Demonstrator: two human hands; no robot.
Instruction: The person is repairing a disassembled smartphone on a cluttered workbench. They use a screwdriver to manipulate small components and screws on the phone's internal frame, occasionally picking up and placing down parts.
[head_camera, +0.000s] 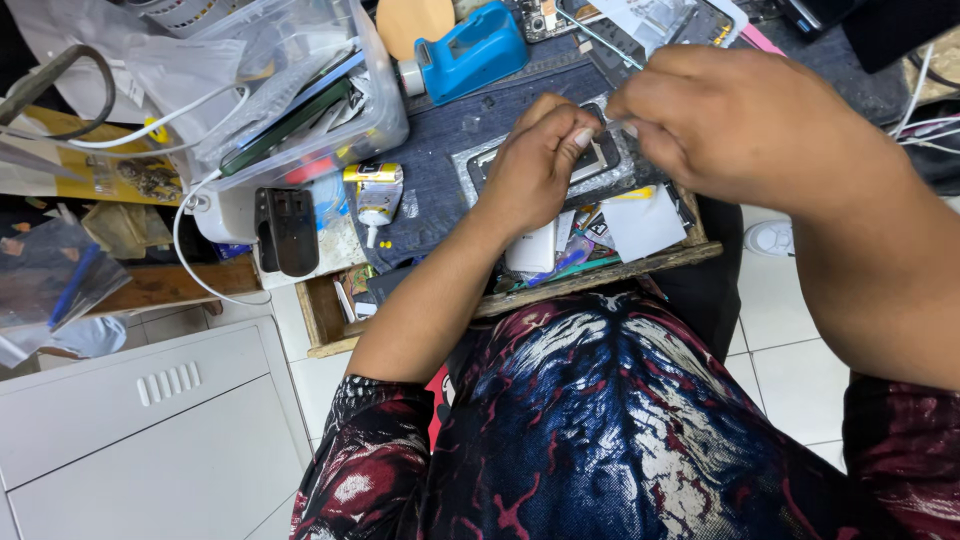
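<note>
Small white glue bottle with yellow label left of the hands, nozzle toward the worktop edge; blue tape dispenser behind; white square card at the front edge. Left hand pinched, thumb and fingertips pressing on a dark phone frame lying flat mid-worktop, long axis left-right. Right hand curled, fingertips meeting the left over the frame; anything pinched there cannot be told.

Under your fingertips lies a glossy metal-edged phone frame on matt blue cloth; left of them, a shiny blue plastic dispenser.
</note>
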